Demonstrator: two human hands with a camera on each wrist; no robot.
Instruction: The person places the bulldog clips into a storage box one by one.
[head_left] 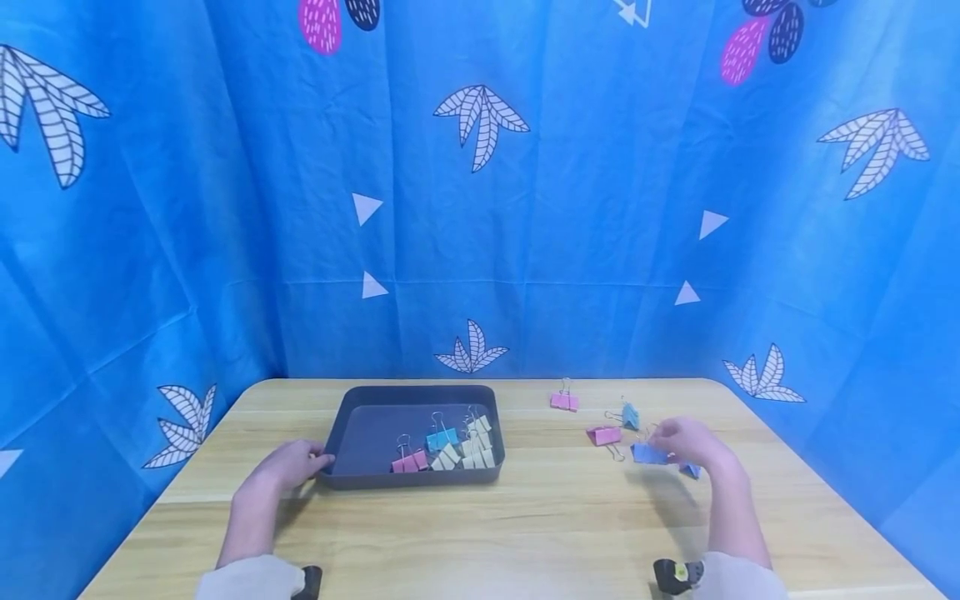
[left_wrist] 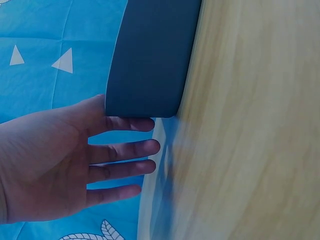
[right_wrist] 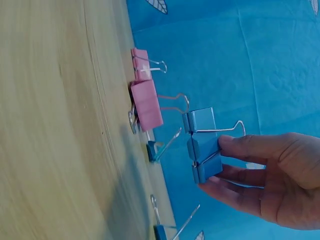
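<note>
Blue clip (right_wrist: 204, 146), dark grey tray (head_left: 367, 435), leaf-patterned blue curtain (head_left: 465, 233)

matt plastic-looking tray (head_left: 412, 481), smooth painted-metal binder clips (right_wrist: 206, 149), shiny metal wire handles (right_wrist: 215, 130), smooth wood-grain tabletop (head_left: 487, 533), creased cloth curtain (head_left: 600, 208)

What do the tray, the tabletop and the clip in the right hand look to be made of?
Tray: probably matte plastic, going by its even dark grey and rounded corners.
Tabletop: wood or wood-look laminate, pale with streaky grain.
Blue clip in the right hand: likely painted metal body, with bare shiny wire handles.
</note>
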